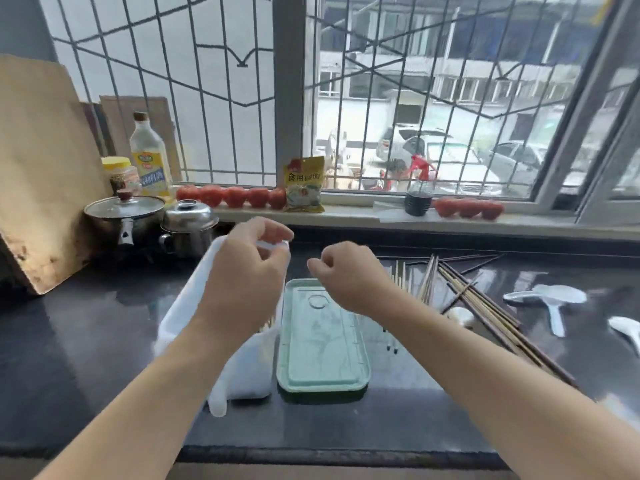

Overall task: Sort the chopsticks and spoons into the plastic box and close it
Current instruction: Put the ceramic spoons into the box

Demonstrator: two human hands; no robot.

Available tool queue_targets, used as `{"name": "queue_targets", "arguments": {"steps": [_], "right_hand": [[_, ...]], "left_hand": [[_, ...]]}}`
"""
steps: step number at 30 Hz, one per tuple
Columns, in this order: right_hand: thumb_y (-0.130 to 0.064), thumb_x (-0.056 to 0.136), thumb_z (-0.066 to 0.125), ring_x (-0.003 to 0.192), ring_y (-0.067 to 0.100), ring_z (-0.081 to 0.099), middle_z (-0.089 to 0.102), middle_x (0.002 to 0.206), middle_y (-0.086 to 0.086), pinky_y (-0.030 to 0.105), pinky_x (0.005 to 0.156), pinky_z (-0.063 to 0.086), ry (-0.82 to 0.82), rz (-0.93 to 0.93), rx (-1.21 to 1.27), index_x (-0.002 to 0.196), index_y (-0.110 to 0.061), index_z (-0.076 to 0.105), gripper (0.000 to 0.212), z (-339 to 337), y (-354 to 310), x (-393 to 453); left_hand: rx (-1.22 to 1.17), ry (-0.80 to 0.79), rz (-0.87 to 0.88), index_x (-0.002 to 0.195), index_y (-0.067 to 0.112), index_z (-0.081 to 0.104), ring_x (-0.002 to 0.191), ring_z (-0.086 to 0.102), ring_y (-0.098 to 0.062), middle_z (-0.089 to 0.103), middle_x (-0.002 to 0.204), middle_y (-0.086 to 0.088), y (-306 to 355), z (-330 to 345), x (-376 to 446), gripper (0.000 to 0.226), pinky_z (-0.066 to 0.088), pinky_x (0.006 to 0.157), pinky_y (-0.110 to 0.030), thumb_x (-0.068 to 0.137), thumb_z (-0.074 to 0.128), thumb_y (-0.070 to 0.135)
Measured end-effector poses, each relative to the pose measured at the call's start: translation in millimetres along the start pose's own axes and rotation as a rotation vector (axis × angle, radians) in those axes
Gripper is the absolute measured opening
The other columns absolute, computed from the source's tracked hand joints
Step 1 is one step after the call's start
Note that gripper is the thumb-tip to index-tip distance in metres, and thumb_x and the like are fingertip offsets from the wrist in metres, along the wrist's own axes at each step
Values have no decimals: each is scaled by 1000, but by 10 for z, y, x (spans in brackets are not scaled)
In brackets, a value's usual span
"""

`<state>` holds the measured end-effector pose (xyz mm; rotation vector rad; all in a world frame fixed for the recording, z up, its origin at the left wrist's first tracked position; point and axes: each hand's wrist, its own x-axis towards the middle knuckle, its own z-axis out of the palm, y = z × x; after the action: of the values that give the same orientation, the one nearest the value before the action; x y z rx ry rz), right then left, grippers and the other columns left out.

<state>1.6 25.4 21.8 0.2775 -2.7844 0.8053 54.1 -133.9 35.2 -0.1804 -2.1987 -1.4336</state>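
A white translucent plastic box [194, 306] stands on the dark counter, partly hidden under my left forearm. My left hand [246, 271] grips its far rim with curled fingers. A pale green lid [322, 341] lies flat on the counter just right of the box. My right hand [349, 275] hovers over the lid's far end, fingers curled, with nothing visible in it. A loose pile of wooden and dark chopsticks [485, 303] lies to the right. White plastic spoons [554, 299] lie further right, one more [627, 330] at the frame edge.
Two lidded metal pots [156, 220] stand at the back left beside a wooden board [41, 168] and bottles. Tomatoes [228, 195], a yellow packet and a spray bottle [419, 195] line the window sill. The counter's front edge [311, 455] runs near my elbows.
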Motion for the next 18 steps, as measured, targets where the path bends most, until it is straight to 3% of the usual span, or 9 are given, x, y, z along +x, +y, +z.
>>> {"name": "queue_targets", "arguments": {"steps": [4, 7, 10, 13, 16, 18], "right_hand": [[-36, 97, 51, 50, 20, 42, 46, 55, 5, 37, 51, 38, 20, 128, -8, 60, -15, 43, 44, -261, 898, -338], [-36, 99, 52, 53, 20, 41, 45, 55, 4, 39, 53, 36, 83, 243, -46, 59, -15, 41, 46, -441, 1568, -629], [-37, 100, 52, 57, 20, 48, 48, 54, -1, 37, 57, 35, 185, 369, -37, 58, -15, 41, 48, -590, 2115, -946], [-39, 100, 50, 67, 30, 54, 57, 60, 2, 41, 60, 39, 313, 496, -76, 64, -11, 49, 46, -632, 2625, -1223], [-34, 101, 53, 61, 26, 49, 54, 57, 3, 42, 58, 35, 449, 564, -26, 64, -8, 47, 46, -643, 3066, -1442], [-30, 100, 55, 57, 23, 43, 51, 55, 6, 34, 56, 36, 538, 622, 85, 64, -1, 46, 47, -674, 3236, -1490]], "left_hand": [[-47, -226, 0, 95, 25, 69, 74, 63, -8, 69, 83, 4, 162, 823, -134, 18, 55, 65, -28, 99, 58, 12], [53, -354, 12, 94, 23, 69, 72, 60, -3, 67, 86, 7, 51, 1499, -329, 16, 45, 63, -13, 97, 58, 11], [150, -435, 48, 95, 25, 66, 86, 58, -7, 59, 101, 7, -219, 2084, -602, 16, 48, 81, -22, 98, 57, 12], [309, -418, 222, 109, 17, 68, 95, 47, -9, 53, 108, 5, -500, 2445, -796, 15, 42, 89, -26, 97, 60, 14], [430, -338, 355, 111, 13, 68, 102, 52, -22, 57, 113, -4, -626, 2601, -816, 17, 49, 88, -37, 95, 64, 15], [461, -275, 378, 108, 11, 67, 102, 54, -26, 59, 112, -6, -655, 2643, -787, 16, 49, 86, -41, 92, 67, 10]]}}
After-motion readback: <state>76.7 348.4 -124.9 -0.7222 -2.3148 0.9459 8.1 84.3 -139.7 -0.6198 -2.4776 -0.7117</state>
